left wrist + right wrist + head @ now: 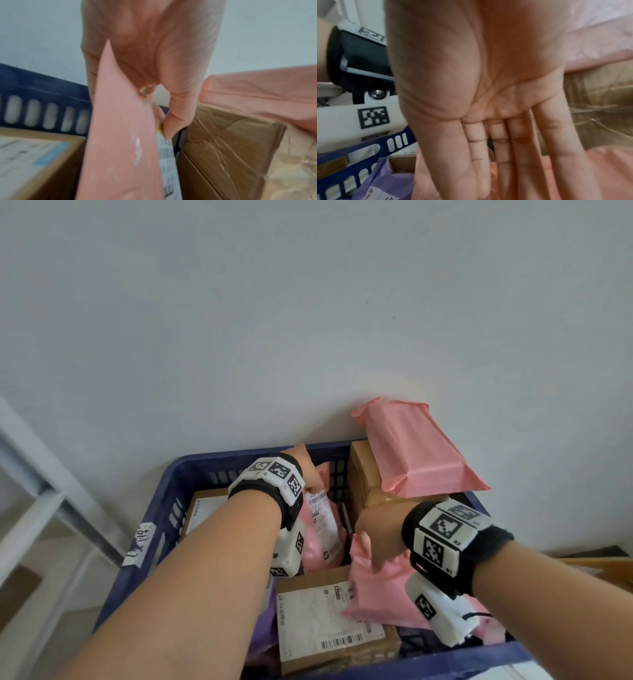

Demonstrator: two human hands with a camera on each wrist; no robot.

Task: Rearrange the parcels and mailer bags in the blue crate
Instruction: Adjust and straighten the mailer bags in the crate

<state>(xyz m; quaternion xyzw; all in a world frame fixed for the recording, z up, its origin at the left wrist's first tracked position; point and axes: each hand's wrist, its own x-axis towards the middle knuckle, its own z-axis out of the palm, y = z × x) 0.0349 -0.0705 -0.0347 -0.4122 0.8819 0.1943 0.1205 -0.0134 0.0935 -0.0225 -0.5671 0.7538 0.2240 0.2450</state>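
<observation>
- A blue crate (191, 474) stands against a pale wall (308, 302), packed with parcels and mailer bags.
- The left hand (303, 465) reaches to the crate's far wall. In the left wrist view its thumb and fingers (178, 108) pinch the top edge of an upright pink bag (123, 135) that carries a white label.
- That bag (323, 525) stands on edge near the crate's middle, between a flat box (205, 508) at the crate's far left and a taped box (368, 484) at its far right.
- A second pink bag (414, 450) lies tilted on top of the taped box, sticking out above the crate's far rim.
- The right hand (376, 532) is inside the crate's right half. In the right wrist view its fingers (518, 155) are straight and pressed together, palm flat, lying on a third pink bag (380, 594).
- That third bag partly covers a labelled box (325, 628) at the crate's near side.
- A purple bag (385, 182) sits crumpled beside the labelled box, against the crate's left wall.
- Both wrists wear black straps with white marker blocks (442, 539).
- A white frame (41, 484) stands left of the crate.
</observation>
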